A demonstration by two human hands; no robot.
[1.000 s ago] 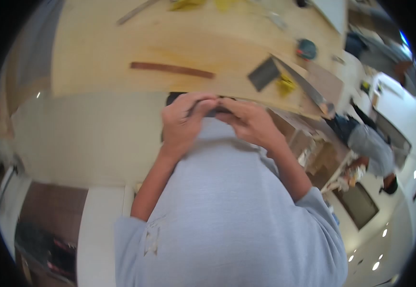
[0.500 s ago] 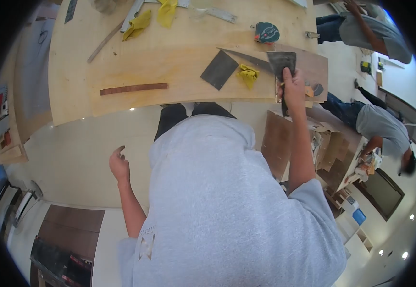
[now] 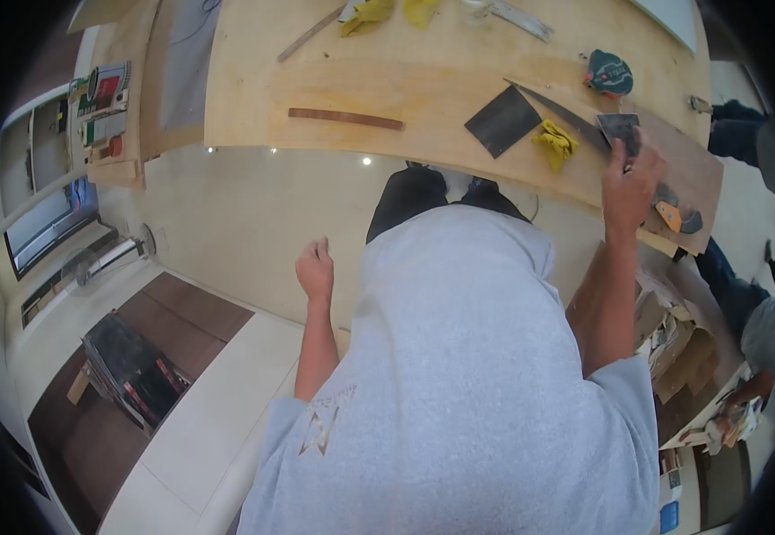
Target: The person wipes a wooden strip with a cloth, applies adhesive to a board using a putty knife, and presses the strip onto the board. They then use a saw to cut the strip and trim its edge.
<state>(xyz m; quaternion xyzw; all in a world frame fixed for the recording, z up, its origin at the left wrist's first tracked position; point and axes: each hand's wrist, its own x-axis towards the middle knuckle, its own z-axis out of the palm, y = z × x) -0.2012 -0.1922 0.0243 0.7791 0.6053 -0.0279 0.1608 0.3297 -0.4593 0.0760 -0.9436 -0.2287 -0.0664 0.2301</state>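
Over the right end of the workbench (image 3: pixel 254 98), my right hand (image 3: pixel 630 192) grips a putty knife with a wide dark blade (image 3: pixel 617 128); my fingers hide its handle. A long, narrow, tapering dark strip (image 3: pixel 565 114) lies just left of the blade. Beside it are a crumpled yellow cloth (image 3: pixel 555 145) and a dark square sheet (image 3: pixel 502 121). An orange-and-black tool (image 3: pixel 670 215) sits on a brown board (image 3: pixel 695 169) near my right wrist. My left hand (image 3: pixel 316 272) hangs in front of the bench, fingers loosely extended, with nothing visible in it.
A green tape measure (image 3: pixel 609 73) rests farther back on the bench. A reddish-brown wooden strip (image 3: pixel 345 119) lies near the front edge. Yellow cloths (image 3: pixel 368 16) are at the back. Another person (image 3: pixel 769 343) stands at far right, by a box of scraps (image 3: pixel 680 357).
My view has swung, so the bench appears farther right and higher. My right hand has turned over the putty knife, whose blade sits lower beside the tapering strip. My left hand stays low.
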